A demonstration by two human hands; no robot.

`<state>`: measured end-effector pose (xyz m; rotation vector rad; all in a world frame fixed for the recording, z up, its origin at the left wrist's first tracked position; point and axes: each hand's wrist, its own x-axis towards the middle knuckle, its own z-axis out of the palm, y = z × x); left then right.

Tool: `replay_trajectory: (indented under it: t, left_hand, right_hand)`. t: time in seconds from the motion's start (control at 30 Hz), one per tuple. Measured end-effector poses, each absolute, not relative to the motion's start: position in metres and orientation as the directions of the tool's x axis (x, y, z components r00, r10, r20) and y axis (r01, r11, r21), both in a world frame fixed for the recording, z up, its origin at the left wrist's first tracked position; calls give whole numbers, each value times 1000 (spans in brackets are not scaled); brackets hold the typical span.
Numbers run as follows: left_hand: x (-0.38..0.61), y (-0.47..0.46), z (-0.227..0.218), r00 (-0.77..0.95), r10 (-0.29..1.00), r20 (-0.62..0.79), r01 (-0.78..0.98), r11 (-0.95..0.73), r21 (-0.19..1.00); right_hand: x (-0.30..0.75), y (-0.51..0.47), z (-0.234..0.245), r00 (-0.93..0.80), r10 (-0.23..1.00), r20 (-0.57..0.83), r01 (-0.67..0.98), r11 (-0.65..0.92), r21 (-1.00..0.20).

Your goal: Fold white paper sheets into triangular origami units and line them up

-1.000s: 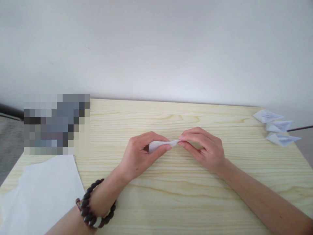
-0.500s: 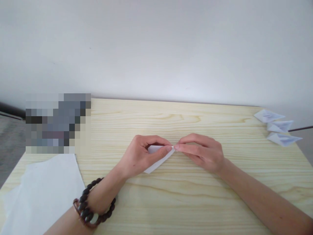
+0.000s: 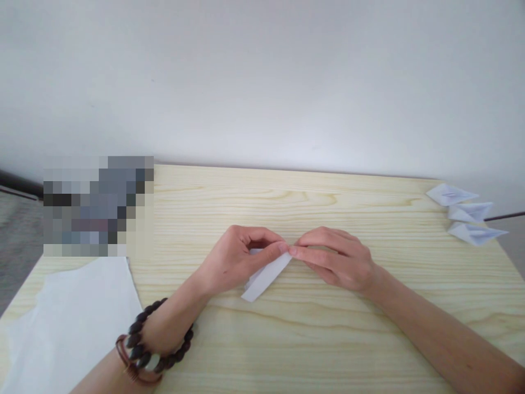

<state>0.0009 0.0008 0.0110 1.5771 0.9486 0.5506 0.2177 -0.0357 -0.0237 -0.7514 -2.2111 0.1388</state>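
A folded piece of white paper (image 3: 266, 278) is held above the middle of the wooden table (image 3: 311, 339). My left hand (image 3: 241, 257) pinches it between thumb and fingers, covering much of its upper part. At the paper's right tip, the fingers of my right hand (image 3: 336, 257) are closed on the end, and the two hands' fingertips nearly meet there. A narrow flap slants down and left below my left thumb. Part of the fold stays hidden behind the left fingers.
Several white paper sheets (image 3: 77, 323) lie at the table's left, partly under my left forearm. Behind them is a pixelated area (image 3: 98, 208). Three folded paper boats (image 3: 476, 233) sit at the far right edge. A pale wall (image 3: 287, 82) stands behind the table.
The lower edge of the folded paper has swung slightly downward and shows as a narrower flap with a layer behind it. Both hands keep nearly the same place, still pinching the paper.
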Motion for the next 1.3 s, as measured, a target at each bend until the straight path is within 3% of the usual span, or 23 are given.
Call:
replay_trajectory:
  t: [0.2, 0.4, 0.6, 0.77, 1.0, 1.3]
  left_hand:
    - [1, 1, 9, 590, 791, -159, 350, -73, 934]
    - [5, -3, 8, 531, 832, -160, 414, -90, 906]
    - [6, -5, 2, 559, 826, -73, 403, -194, 894]
    - [5, -7, 1, 592, 806, -30, 390, -253, 885]
    - [4, -4, 9, 587, 806, -82, 367, -174, 914]
    - [3, -4, 7, 573, 809, -129, 347, -97, 933]
  right_hand:
    - [215, -35, -21, -498, 569, 654, 449, 815, -367]
    - [212, -32, -12, -427, 689, 585, 466, 722, -511]
    - [209, -30, -12, -536, 708, 459, 545, 706, -453]
    - [210, -29, -13, -576, 686, 445, 457, 721, -521]
    - [213, -25, -12, -608, 723, 329, 374, 626, -684]
    - [214, -27, -12, -573, 732, 367, 420, 648, -636]
